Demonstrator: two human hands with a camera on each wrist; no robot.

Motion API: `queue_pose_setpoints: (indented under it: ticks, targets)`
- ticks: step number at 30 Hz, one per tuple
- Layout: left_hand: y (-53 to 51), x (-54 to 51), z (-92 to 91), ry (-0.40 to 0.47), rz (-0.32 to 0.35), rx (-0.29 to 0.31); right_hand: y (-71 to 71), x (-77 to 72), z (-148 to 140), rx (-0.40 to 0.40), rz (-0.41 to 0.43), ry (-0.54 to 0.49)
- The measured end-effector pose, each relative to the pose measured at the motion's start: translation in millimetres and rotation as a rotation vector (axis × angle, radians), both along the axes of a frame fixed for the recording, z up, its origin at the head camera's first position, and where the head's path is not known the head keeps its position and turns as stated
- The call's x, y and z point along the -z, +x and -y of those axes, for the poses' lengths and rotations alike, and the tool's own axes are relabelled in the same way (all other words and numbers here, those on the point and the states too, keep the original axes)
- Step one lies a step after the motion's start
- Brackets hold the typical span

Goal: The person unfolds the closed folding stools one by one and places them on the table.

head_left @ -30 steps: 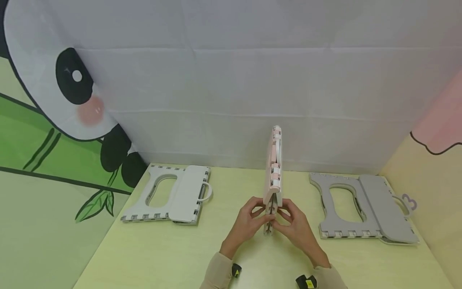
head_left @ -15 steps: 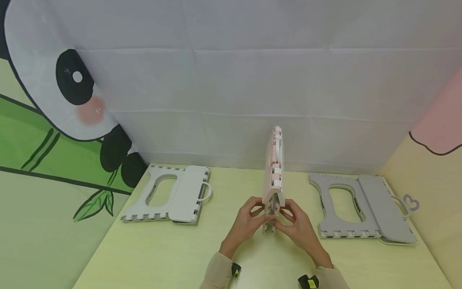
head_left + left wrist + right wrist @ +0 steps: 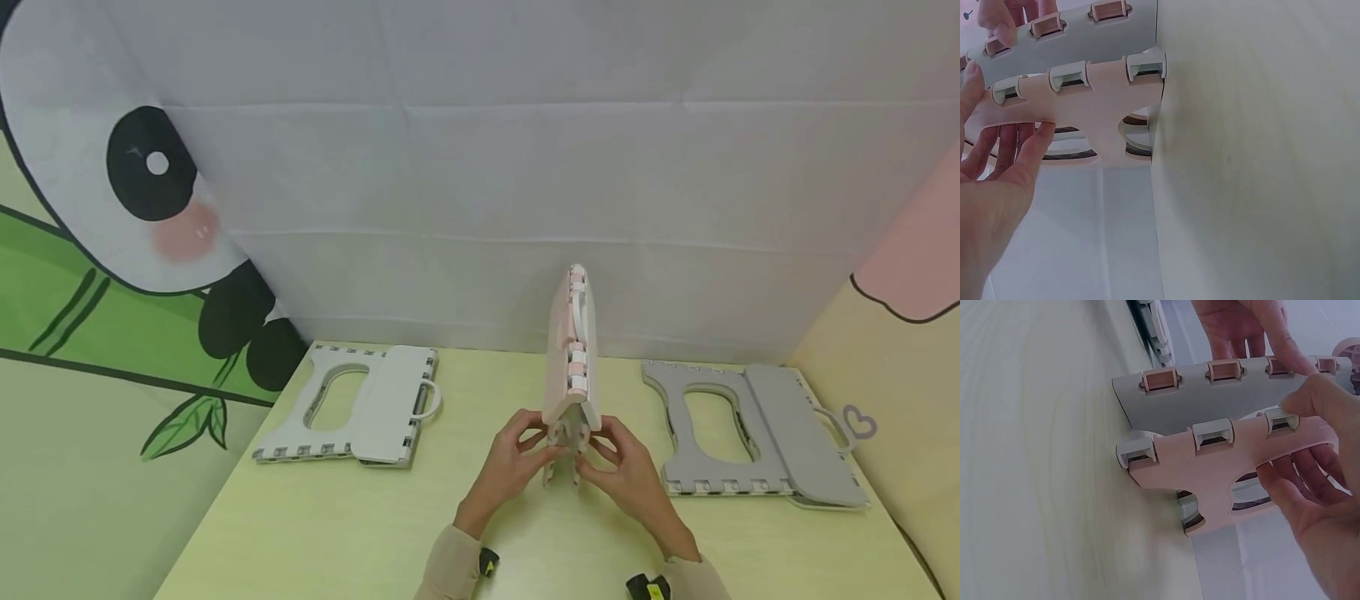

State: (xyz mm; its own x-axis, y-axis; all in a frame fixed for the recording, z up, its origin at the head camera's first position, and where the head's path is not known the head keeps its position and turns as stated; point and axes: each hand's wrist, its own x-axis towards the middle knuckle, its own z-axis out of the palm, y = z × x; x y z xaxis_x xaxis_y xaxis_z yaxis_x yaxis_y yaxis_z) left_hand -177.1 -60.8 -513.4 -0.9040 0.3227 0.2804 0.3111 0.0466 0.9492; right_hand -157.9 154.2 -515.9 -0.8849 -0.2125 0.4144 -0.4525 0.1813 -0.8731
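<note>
A pink and white folding stool [image 3: 562, 358] stands upright on its edge at the middle of the table, its two leg panels a narrow gap apart at the near end. The left hand [image 3: 512, 462] grips the left panel, and the right hand [image 3: 624, 471] grips the right one. In the left wrist view the left hand [image 3: 1000, 169] has its thumb on the hinged edge and its fingers in the cutout of the pink panel [image 3: 1085, 103]. The right wrist view shows the right hand [image 3: 1316, 481] pinching a pink panel [image 3: 1191, 459] likewise.
A folded white stool [image 3: 382, 408] lies flat at the left of the yellow-green table [image 3: 360, 533]. Flat at the right lies a folded grey stool [image 3: 795, 433]. A pale cloth wall [image 3: 480, 167] rises behind the table, with painted walls at both sides.
The pink and white stool's two panels have spread apart at the near end. The right hand has shifted slightly to the right with its panel; the left hand has barely moved.
</note>
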Motion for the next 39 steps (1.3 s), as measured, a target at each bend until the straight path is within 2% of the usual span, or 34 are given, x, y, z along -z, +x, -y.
queue_pose_setpoints:
  ticks: [13, 20, 32, 39]
  targets:
    - [1.7, -1.2, 4.1, 0.012, 0.022, -0.033, 1.8, -1.9, -5, 0.025, 0.005, 0.01]
    - [0.4, -0.2, 8.6, 0.001, -0.014, -0.02, 1.7, -3.0, -6, 0.057, 0.022, 0.007]
    - [-0.1, -1.0, 12.3, 0.003, -0.004, -0.024, 1.0, -2.8, -11, 0.067, -0.008, -0.013]
    - [-0.5, -1.5, 15.1, -0.004, -0.004, -0.016, 1.0, -2.2, -14, 0.089, 0.009, -0.02]
